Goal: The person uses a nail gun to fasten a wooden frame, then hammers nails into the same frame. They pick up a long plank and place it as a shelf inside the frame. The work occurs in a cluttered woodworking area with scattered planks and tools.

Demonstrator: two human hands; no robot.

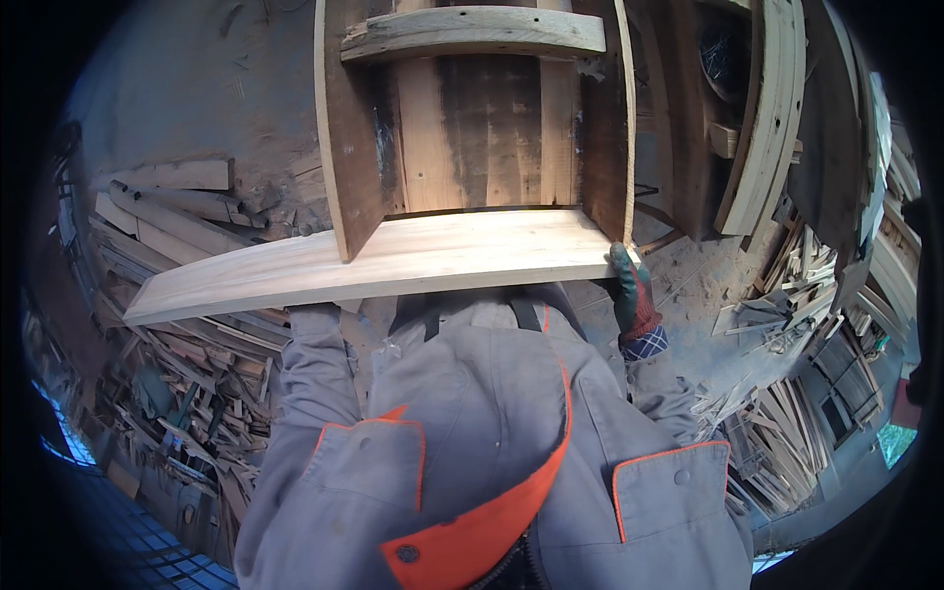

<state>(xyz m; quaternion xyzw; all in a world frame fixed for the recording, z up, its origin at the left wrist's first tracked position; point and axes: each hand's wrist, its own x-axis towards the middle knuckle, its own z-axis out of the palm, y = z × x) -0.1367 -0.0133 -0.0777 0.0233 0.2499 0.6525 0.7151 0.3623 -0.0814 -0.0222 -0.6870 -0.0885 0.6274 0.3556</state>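
A pale wooden board (393,264) lies crosswise in front of me, against the near end of an open wooden box frame (339,147). My right hand (631,290), in a dark green and maroon glove, grips the board's right end at the frame's corner, thumb on top. The left forearm passes beneath the board. Most of my left hand is hidden there; dark fingertips (307,230) seem to show at the board's far edge. The board's left end reaches well beyond the frame. A rough crosspiece (472,31) spans the frame farther away.
Scrap wood strips (187,393) are heaped on the left, with longer offcuts (177,197) beyond. Curved planks (767,118) stand at the far right. More thin strips (782,442) are piled at the near right. Sawdust and chips litter the grey floor (197,79).
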